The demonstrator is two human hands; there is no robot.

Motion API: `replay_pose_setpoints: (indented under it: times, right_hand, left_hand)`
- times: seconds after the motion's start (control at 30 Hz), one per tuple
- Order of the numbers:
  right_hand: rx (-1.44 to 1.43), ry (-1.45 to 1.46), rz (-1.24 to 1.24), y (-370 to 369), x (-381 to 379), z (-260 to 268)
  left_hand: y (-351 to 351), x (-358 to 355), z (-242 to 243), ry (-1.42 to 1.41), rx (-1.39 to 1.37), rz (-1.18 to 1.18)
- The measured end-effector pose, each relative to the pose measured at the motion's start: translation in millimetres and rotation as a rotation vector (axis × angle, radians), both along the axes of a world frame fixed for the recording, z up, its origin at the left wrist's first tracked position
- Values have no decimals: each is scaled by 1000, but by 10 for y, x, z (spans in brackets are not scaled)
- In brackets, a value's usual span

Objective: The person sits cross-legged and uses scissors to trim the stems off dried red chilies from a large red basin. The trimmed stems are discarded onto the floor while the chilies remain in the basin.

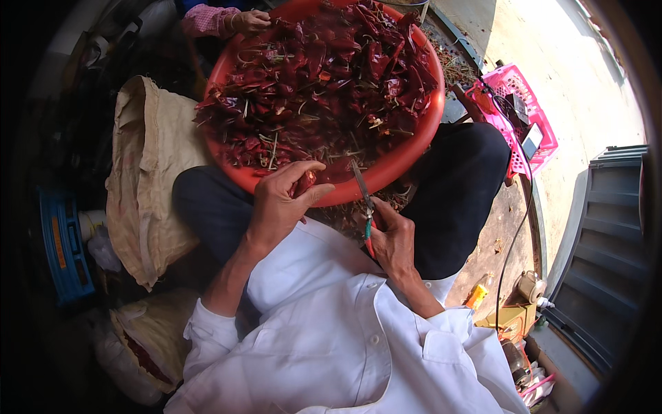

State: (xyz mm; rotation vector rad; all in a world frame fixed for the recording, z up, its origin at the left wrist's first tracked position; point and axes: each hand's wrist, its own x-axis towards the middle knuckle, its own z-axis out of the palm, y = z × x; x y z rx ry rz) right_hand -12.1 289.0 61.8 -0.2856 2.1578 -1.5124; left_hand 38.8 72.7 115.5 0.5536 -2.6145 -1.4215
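A large red plastic basin [437,98] heaped with dried red chilies [320,77] stands before my knees. At its near rim my left hand [282,199] holds a dried red chili [304,183] between thumb and fingers, its pale cut or broken end showing. To the right, my right hand [390,233] grips scissors [369,207] with red and green handles, the blades pointing up over the basin's rim. Whether the blades are parted is hard to tell. Bits of stem lie among the chilies.
Another person's hand [251,21] rests at the basin's far left rim. A cloth sack [165,155] stands left, with a second sack holding red contents [155,331] below it. A pink plastic basket [545,124] with devices and a black cable is at right. Chili scraps lie under the basin.
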Motion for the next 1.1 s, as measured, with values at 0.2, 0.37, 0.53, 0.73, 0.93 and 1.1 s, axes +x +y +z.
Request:
replay_pose_setpoints:
  times: [0.2, 0.37, 0.53, 0.73, 0.93, 1.1]
  right_hand:
    - [-31, 28, 106, 0, 44, 83]
    - [0, -97, 133, 58, 49, 45]
    - [-208, -450, 117, 40, 44, 157]
    - [-312, -728, 137, 29, 16, 332]
    - [-558, -960, 121, 14, 55, 143]
    - [-857, -1138, 171, 18, 80, -56]
  left_hand:
    - [-20, -171, 145, -46, -319, -231]
    - [-42, -174, 83, -61, -302, -315]
    - [-139, -147, -93, 11, -146, -356]
    - [-149, -108, -237, 137, 6, -305]
    - [-146, -115, -350, 224, 22, -265]
    - [-133, -159, -481, 238, 146, -219]
